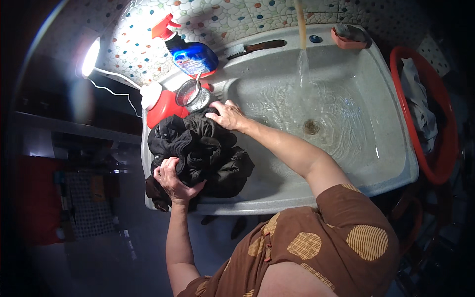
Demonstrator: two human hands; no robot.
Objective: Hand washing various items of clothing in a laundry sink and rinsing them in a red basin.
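A bunched heap of dark clothing [198, 146] lay at the left end of the grey sink [277, 192], bulging up to its near rim. Your left hand [174, 182] was clamped on the heap's near-left side, thumb parted from the fingers; your right hand [228, 116] was clamped on its far-right edge, fingers curled into the cloth. Just beyond stood a clear cup [200, 102] with a spoon in it, near a lit lamp [90, 58] and a blue spray bottle [197, 58] with a red trigger. A brown-handled brush [262, 45] lay along the back ledge. To the right, water [303, 69] ran into the basin near the drain [311, 126]; past the sink's right side, a red tub [448, 156] held pale cloth [418, 101].
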